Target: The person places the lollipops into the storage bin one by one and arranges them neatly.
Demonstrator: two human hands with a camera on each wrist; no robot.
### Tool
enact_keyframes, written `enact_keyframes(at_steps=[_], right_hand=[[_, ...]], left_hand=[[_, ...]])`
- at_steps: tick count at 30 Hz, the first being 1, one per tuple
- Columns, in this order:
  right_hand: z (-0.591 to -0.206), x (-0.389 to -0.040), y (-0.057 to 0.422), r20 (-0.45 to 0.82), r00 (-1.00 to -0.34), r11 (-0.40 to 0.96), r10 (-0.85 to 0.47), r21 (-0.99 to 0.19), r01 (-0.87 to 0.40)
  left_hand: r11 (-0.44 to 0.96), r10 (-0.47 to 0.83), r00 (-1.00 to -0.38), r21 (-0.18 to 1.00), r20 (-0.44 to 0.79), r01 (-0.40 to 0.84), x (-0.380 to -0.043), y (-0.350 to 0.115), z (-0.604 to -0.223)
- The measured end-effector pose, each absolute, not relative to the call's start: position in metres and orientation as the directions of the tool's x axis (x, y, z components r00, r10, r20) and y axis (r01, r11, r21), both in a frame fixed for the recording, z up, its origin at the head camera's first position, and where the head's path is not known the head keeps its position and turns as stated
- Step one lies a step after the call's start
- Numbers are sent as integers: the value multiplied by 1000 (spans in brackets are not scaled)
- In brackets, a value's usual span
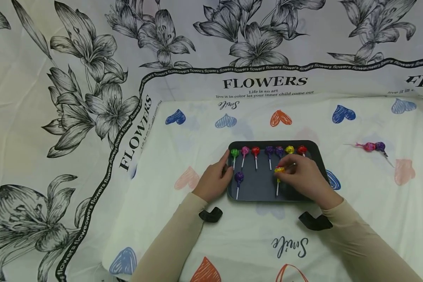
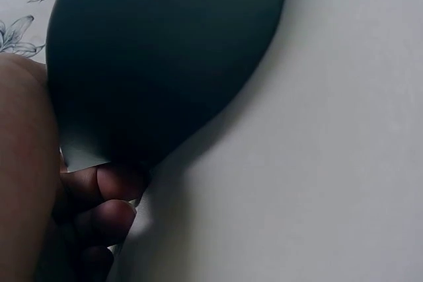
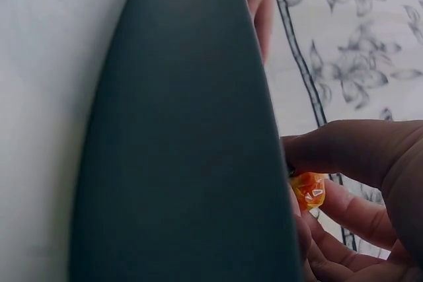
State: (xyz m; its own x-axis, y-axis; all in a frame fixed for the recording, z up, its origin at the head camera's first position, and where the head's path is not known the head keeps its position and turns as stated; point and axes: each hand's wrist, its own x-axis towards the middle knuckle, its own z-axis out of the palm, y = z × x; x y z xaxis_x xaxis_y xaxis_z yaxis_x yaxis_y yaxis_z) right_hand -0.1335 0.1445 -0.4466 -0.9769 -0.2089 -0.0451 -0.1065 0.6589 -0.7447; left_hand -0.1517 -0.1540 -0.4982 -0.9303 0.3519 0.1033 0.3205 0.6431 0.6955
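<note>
A dark rectangular tray (image 1: 257, 190) carries a back row of lollipops, among them a green one (image 1: 234, 153), a pink one (image 1: 245, 151) and a red one (image 1: 255, 152). A purple lollipop (image 1: 239, 178) lies alone at its front left. My left hand (image 1: 213, 182) grips the tray's left edge; its curled fingers (image 2: 115, 219) show below the rim in the left wrist view. With thumb and fingers, my right hand (image 1: 304, 178) pinches the head of a yellow lollipop (image 1: 277, 181) over the tray's front part, stick toward me. The orange-yellow wrapper (image 3: 308, 191) shows between the fingers in the right wrist view.
To the right of the tray, a pink lollipop (image 1: 369, 147) and a purple lollipop (image 1: 380, 147) lie touching on the tablecloth (image 1: 197, 149), which is printed with hearts. A floral cloth (image 1: 183, 86) surrounds the left and back sides.
</note>
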Motion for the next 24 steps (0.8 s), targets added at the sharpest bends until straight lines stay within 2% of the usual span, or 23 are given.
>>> enact_keyframes(at_steps=[24], right_hand=[[-459, -147, 97, -67, -951, 641, -303, -753, -151]], left_hand=[[645, 357, -927, 688, 116, 334, -153, -155, -497]])
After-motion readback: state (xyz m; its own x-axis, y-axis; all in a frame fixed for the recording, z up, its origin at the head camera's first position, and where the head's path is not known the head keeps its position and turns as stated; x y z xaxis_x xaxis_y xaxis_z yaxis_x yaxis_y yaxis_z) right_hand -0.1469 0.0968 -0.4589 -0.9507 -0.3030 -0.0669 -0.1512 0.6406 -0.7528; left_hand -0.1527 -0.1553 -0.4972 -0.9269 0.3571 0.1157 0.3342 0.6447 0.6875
